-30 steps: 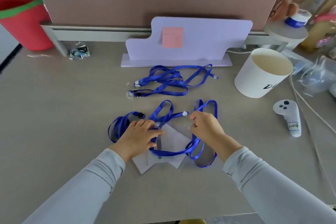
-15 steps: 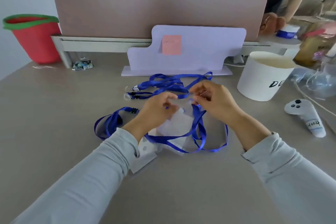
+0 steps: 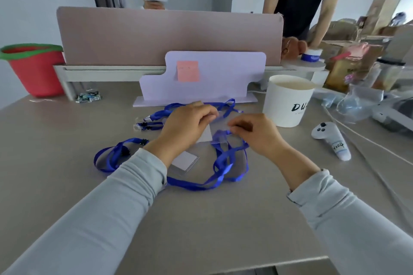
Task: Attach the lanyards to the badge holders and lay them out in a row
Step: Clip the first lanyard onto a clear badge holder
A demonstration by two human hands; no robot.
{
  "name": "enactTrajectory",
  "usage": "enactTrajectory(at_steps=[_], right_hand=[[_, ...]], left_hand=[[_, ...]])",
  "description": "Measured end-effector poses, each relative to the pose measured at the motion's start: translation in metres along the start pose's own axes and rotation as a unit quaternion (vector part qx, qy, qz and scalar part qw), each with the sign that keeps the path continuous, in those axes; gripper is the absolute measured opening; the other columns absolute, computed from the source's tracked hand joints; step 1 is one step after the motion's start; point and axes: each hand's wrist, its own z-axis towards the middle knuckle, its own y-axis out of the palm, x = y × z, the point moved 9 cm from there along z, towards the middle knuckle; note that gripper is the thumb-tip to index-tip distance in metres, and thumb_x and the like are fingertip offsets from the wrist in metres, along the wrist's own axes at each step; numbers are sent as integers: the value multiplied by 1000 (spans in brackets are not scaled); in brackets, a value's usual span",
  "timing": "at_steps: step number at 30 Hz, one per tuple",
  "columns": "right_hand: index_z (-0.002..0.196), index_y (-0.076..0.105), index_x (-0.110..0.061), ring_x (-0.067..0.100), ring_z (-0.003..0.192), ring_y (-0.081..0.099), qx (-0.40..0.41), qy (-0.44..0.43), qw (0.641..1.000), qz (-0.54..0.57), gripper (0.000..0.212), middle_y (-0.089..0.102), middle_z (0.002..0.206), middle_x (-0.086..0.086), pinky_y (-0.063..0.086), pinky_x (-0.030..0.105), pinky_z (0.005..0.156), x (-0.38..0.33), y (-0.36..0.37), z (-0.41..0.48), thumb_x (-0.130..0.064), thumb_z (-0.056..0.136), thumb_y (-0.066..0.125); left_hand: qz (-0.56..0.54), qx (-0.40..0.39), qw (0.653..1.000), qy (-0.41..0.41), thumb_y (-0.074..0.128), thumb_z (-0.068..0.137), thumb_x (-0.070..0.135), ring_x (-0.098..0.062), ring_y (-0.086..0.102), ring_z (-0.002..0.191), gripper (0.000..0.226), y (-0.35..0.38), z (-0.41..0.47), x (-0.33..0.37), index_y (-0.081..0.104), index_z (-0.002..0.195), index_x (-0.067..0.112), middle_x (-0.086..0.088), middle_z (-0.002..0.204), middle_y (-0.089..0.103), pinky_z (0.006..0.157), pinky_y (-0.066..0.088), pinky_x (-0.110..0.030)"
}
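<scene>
A clear badge holder (image 3: 218, 128) with a white card is raised above the desk between my hands. My left hand (image 3: 186, 126) pinches its left top edge. My right hand (image 3: 252, 131) pinches the clip end of a blue lanyard (image 3: 221, 169) against the holder's right side; the strap hangs down and loops on the desk. Another clear badge holder (image 3: 185, 162) lies flat under my left wrist. A second blue lanyard (image 3: 114, 154) is coiled at the left. Two more lanyards (image 3: 156, 118) lie behind my hands, partly hidden.
A white paper bucket (image 3: 288, 100) stands at the right, a white controller (image 3: 333, 140) and cables beside it. A lilac stand (image 3: 201, 78) with a pink note and a partition are behind. A red bucket (image 3: 35, 69) sits far left. Two people stand beyond the partition.
Both hands lifted the badge holder and lanyard end off the desk and brought them together, farther from me. The camera tilted up, so the people behind the partition came into view.
</scene>
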Motion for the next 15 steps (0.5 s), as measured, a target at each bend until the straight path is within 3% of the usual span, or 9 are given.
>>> enactTrajectory(at_steps=[4, 8, 11, 15], right_hand=[[82, 63, -15, 5, 56, 57, -87, 33, 991, 97, 17, 63, 63, -5, 49, 18, 63, -1, 37, -2, -5, 90, 53], [74, 61, -15, 2, 42, 43, -156, 35, 973, 166, 18, 51, 44, -11, 40, 13, 48, -9, 73, 8, -13, 91, 57], [77, 65, -15, 1, 45, 44, -205, 39, 956, 207, 15, 58, 51, -11, 38, 14, 49, -12, 97, 26, -15, 90, 58], [79, 68, -17, 1, 53, 50, -294, 14, 933, 209, 19, 66, 68, -8, 41, 13, 53, -23, 134, 43, -8, 90, 55]], left_hand=[[102, 37, 992, 71, 38, 88, 38, -26, 62, 63, 38, -12, -9, -7, 69, 100, 19, -3, 80, 64, 55, 47, -30], [160, 44, 982, 93, 43, 82, 51, -18, 57, 54, 47, -26, -17, -34, 69, 106, 20, 2, 69, 58, 45, 26, -13], [175, 14, 980, 92, 45, 72, 66, -16, 55, 55, 66, -26, -20, -63, 64, 115, 20, 3, 70, 56, 46, 29, -16], [171, -17, 983, 58, 44, 69, 71, -13, 59, 58, 71, -27, -35, -97, 61, 119, 24, 7, 76, 60, 44, 30, -14]])
